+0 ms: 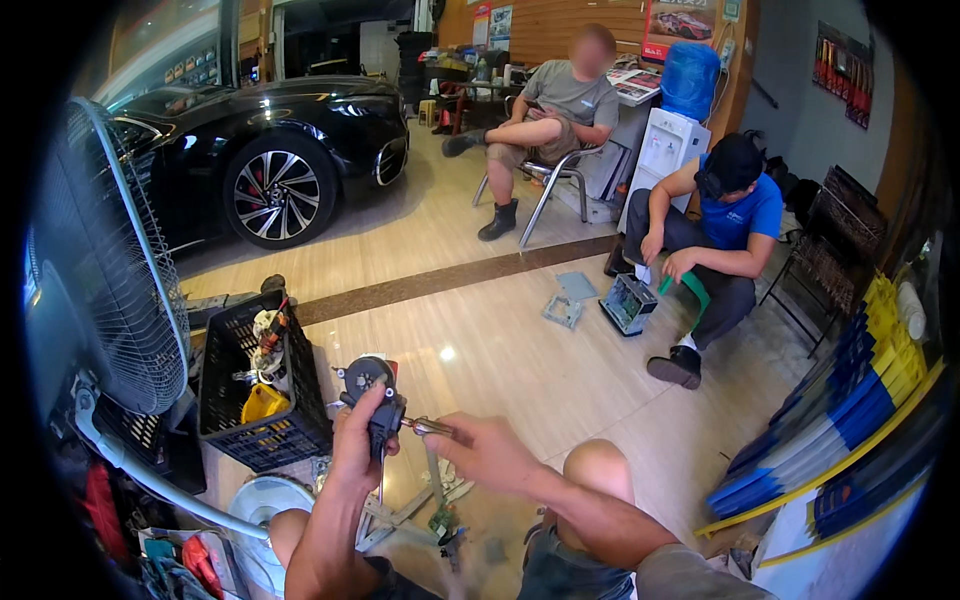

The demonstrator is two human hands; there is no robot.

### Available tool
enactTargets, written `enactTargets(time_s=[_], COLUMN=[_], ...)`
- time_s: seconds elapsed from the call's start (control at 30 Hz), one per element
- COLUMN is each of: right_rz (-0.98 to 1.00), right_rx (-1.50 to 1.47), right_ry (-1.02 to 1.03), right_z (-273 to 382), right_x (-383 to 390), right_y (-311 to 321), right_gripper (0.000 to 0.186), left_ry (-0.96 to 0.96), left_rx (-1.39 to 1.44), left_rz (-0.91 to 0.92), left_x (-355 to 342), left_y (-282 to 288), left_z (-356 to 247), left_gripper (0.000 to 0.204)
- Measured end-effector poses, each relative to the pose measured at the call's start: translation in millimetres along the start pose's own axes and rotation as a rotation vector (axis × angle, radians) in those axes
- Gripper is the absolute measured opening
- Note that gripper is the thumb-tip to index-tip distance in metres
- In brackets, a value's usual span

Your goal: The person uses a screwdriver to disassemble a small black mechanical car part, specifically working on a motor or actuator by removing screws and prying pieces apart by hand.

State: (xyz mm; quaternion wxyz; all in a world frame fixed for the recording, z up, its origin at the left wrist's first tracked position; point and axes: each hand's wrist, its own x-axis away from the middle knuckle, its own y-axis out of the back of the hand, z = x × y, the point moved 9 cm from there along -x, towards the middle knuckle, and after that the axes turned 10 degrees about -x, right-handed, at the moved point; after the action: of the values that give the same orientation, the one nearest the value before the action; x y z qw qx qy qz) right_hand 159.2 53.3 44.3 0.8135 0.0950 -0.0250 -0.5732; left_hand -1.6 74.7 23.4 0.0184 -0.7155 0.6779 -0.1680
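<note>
In my left hand [357, 440] is a dark motor-like part [366, 376] with a round housing, held up over the floor between my knees. My right hand [487, 452] is closed round a silvery metal hand tool [430, 427], whose exact kind I cannot make out. The tool's tip points left and meets, or nearly meets, the lower right side of the dark part. Below my hands, a small green circuit board [442, 520] and several loose pieces lie on the floor, partly blurred.
A black plastic crate [268, 455] of parts stands left, beside a large fan [125, 270]. A person in blue [750, 220] sits ahead right by an opened metal box [629, 304]; another person [560, 105] sits farther back. A black car [250, 150] is parked far left.
</note>
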Motion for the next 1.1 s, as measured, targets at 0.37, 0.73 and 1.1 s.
enactTargets(time_s=[0.37,0.73,1.1], right_rz=[0.032,-0.019,-0.049], right_rx=[-0.004,0.003,0.027], right_ry=[-0.067,-0.059,-0.006], right_z=[-10.8,-12.2,-6.6], right_x=[0.4,-0.4,-2.2], right_y=[1.4,4.4,6.0], right_gripper=[0.037,0.04,0.037], left_ry=[0.052,0.137,0.064], left_rx=[-0.044,0.031,0.038], left_rz=[0.095,0.115,0.076], left_x=[3.3,6.3,3.5], left_y=[-10.4,-21.8,-12.8], left_z=[10.2,24.7,15.7], left_gripper=[0.035,0.035,0.034])
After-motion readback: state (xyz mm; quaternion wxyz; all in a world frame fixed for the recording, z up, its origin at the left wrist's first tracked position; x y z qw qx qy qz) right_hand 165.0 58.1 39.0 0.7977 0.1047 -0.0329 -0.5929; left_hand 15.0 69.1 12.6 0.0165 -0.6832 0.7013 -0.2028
